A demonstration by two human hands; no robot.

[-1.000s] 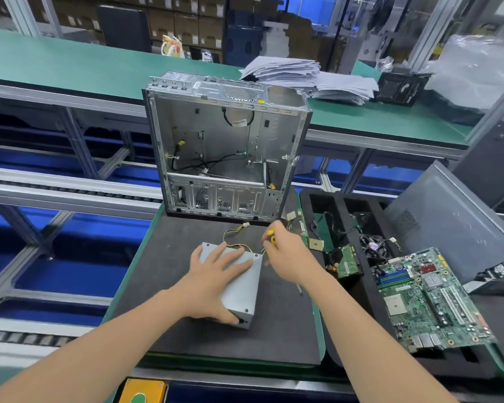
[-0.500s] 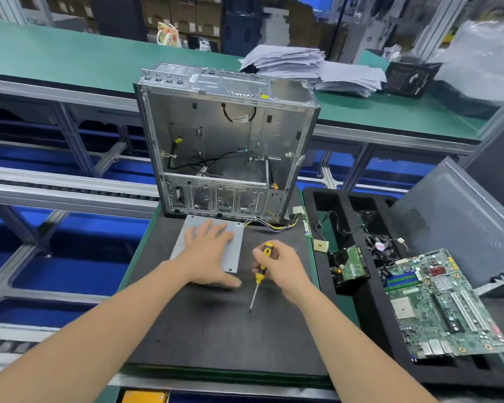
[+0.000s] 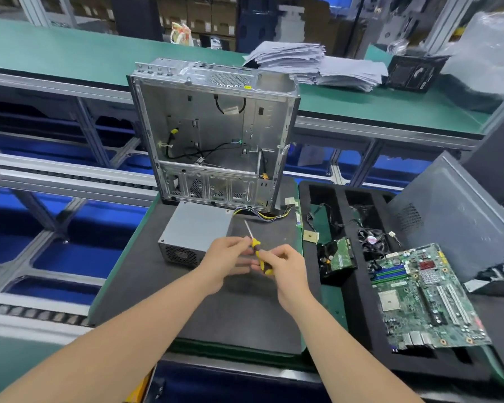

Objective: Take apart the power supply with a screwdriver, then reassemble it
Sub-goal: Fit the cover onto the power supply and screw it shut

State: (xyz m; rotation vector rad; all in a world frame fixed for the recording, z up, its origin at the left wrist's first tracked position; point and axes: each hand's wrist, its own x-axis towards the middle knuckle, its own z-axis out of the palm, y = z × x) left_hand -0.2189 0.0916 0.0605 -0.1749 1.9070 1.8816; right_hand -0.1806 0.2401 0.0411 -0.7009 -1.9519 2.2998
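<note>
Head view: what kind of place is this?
Probably a factory line for assembling or tearing down PCs: a roller conveyor runs beside long green-topped benches, an emptied computer case stands upright, and a bare motherboard lies on a foam tray.

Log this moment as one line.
left hand: pinches screwdriver near shaft | right hand: grips handle | tip: raised, off PSU | PSU: on mat, before case
</note>
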